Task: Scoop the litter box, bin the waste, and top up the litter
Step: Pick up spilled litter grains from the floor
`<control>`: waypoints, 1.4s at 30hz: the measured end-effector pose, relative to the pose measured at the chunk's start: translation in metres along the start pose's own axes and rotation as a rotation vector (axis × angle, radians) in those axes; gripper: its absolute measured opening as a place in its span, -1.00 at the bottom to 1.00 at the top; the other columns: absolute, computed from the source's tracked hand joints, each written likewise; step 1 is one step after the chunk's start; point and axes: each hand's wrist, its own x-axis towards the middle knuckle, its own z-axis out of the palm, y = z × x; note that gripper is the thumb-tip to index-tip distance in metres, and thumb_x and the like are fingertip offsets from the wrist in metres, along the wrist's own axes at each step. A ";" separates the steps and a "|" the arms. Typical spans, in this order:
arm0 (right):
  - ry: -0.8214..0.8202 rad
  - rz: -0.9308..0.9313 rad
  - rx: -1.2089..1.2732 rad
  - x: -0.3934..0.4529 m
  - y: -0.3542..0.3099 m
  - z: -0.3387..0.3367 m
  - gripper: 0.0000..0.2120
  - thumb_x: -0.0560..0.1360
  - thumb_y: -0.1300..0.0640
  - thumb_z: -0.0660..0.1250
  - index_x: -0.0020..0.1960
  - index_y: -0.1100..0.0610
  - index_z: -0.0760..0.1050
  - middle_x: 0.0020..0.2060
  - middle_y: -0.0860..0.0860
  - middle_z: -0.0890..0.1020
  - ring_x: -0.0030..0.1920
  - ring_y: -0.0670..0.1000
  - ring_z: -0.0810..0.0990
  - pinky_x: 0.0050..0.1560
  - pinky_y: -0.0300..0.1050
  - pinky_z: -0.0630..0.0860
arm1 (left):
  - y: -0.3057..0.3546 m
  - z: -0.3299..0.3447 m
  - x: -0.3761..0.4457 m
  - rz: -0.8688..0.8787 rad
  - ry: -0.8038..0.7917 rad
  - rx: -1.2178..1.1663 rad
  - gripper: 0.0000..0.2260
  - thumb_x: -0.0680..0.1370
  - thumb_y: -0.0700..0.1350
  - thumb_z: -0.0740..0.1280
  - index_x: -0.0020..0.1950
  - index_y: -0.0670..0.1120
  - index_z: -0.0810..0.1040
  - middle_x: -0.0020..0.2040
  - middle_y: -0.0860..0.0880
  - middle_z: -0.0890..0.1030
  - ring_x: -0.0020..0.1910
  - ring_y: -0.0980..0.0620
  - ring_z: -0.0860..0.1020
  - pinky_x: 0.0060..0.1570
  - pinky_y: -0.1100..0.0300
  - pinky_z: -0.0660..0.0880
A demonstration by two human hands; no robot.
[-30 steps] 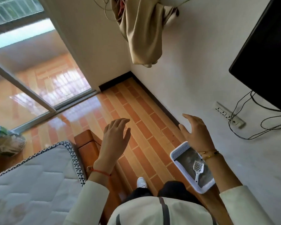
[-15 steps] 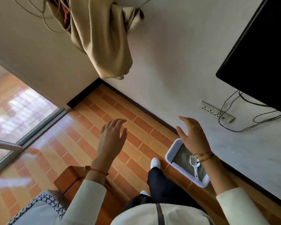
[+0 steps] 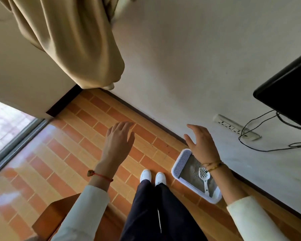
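A white litter box [image 3: 179, 166] with a perforated end panel sits on the floor against the wall, to the right of my feet. Grey litter [image 3: 191, 171] fills it, and a white slotted scoop [image 3: 204, 176] lies on the litter, handle toward me. My right hand [image 3: 201, 145] hovers in the air above the box's far end, fingers spread and holding nothing. My left hand [image 3: 119, 141] is raised over the tiles to the left, also with relaxed fingers and nothing in it. My right forearm hides the box's right side.
A beige curtain [image 3: 76, 40] hangs at the upper left. A black screen [image 3: 288, 94] is mounted on the wall at right, with a power strip [image 3: 236, 126] and cables below it. A wooden bed corner [image 3: 56, 218] is at the lower left, a glass door [image 3: 9, 126] beyond.
The view has swung right, away from the mattress and glass door, toward the wall. My feet now stand side by side next to the litter box. Both hands stay raised and hold nothing.
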 end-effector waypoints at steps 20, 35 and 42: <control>-0.101 0.061 -0.145 0.133 0.260 0.449 -0.62 0.59 -0.02 0.20 0.31 0.17 0.43 0.20 0.07 0.56 0.25 0.04 0.48 0.22 -0.08 0.46 | -0.183 0.482 0.149 0.273 -0.001 -0.020 -0.75 0.60 -0.17 0.24 0.27 -0.15 0.50 0.20 -0.08 0.58 0.22 -0.10 0.50 0.23 -0.03 0.39; -0.100 -0.035 -0.229 0.183 0.367 0.664 -0.65 0.53 -0.10 0.12 0.00 0.19 0.43 -0.15 0.12 0.52 -0.11 0.07 0.48 -0.10 0.03 0.55 | -0.237 0.671 0.177 0.093 0.072 -0.544 -0.72 0.65 -0.04 0.16 0.30 -0.09 0.50 0.22 0.02 0.58 0.21 0.11 0.53 0.21 0.14 0.49; -0.277 -0.114 -0.472 0.177 0.369 0.702 -0.59 0.60 -0.13 0.08 0.21 0.18 0.39 0.10 0.16 0.52 0.09 0.07 0.47 0.03 -0.08 0.49 | -0.245 0.708 0.159 -0.607 -0.166 -2.075 -0.57 0.67 0.00 0.02 0.43 -0.22 0.35 0.36 -0.14 0.50 0.35 -0.07 0.46 0.46 0.01 0.24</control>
